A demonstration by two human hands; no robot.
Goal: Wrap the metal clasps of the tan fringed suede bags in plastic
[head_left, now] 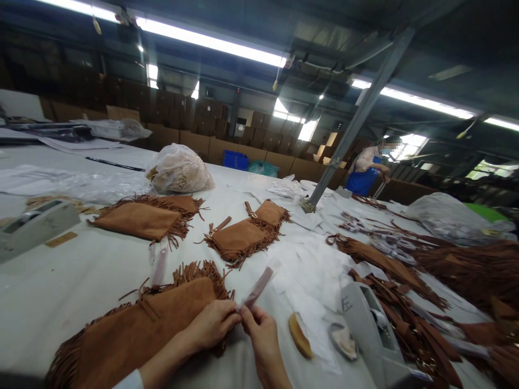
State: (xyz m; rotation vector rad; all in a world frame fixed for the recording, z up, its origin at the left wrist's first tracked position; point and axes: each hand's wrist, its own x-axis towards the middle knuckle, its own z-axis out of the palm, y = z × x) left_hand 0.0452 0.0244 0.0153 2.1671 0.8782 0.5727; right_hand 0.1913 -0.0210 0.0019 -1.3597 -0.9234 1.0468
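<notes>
I have the plastic-wrapped strap (259,285) up in front of me, just past the right end of the large fringed brown bag (158,321), its free end slanting away from me over the white table covering (320,265). I'd judge it light and rather flexible, the clear sleeve likely slick, so the near end, where layers seem to gather, looks the surest place to take hold. My left hand (217,322) comes in low across the bag, forearm slanting up from below, thumb and fingers pinched together at that near end. My right hand (259,327) meets it there, wrist below, thumb pressing the sleeve against the curled forefinger (the two sets of fingertips all but touch). The spot is small and blurred, so I can't fairly tell whether I grip the strap itself or only film. The bag looks like soft suede, floppy and not fragile, better held by its flat body than by its loose fringe.
</notes>
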